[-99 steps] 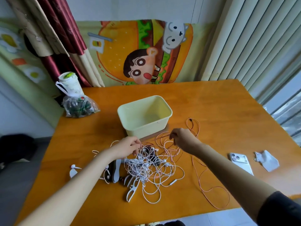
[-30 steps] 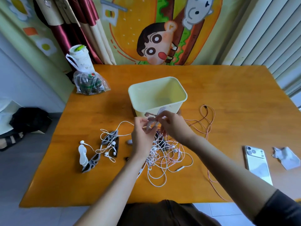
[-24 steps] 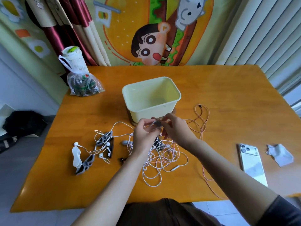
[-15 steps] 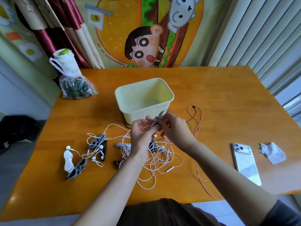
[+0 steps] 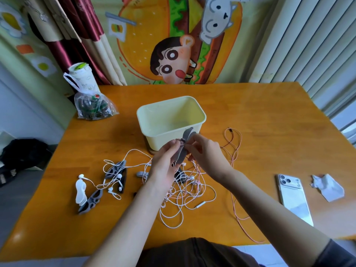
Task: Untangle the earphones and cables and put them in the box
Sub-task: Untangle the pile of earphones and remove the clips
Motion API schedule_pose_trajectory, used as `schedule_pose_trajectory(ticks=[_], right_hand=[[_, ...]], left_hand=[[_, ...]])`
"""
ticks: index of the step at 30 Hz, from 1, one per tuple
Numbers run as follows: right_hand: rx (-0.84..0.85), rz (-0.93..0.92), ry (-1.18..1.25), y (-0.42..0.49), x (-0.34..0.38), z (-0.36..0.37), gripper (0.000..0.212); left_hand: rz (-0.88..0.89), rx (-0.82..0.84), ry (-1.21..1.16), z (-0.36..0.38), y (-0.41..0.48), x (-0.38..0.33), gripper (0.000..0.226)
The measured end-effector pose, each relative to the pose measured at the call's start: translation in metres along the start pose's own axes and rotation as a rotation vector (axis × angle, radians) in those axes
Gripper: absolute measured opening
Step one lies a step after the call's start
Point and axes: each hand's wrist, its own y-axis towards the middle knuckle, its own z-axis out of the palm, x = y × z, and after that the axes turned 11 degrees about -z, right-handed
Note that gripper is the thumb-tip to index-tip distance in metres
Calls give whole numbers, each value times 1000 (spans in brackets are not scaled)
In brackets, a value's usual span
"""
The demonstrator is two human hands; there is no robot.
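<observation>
A cartoon burger banner hangs behind an orange wooden table, with curtains to the left and pale blinds to the right. At the table's centre, a person's left hand and right hand together hold a grey cable winder upright, lifted above the table. The left fingers press it from one side. The right thumb and forefinger pinch its upper part, where thin cord is wrapped round its waist. The winder stands just in front of the near wall of the cream box, which looks empty. Below the hands lies a loose tangle of white and pink cables, one pink cable trailing off toward the table's near edge. To the left sit white earbuds strung across two more grey winders and a white winder. A white phone and a crumpled paper lie well apart on the right; a clear plastic bag rests at the far left.
</observation>
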Motion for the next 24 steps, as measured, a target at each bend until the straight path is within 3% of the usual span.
schedule_pose_trajectory(ticks=[2,8,11,16,21,24], right_hand=[[-6,-6,-13,-1,0,2,4],[-29,1,20,-1,3,7,13],[-44,-24,-6,-3,6,10,15],[-76,-66,-56,-6,13,10,15],[-80,-132,-72,-8,18,7,12],[-107,-131,-64,-7,16,6,10]], left_hand=[[20,-11,6,0,-1,0,11],[68,38,-1,-4,-2,0,28],[67,52,-46,-6,-3,-1,25],[78,71,-59,-5,-6,-5,18],[130,70,-123,-3,-7,-7,30],[162,84,-86,-1,-8,-4,26]])
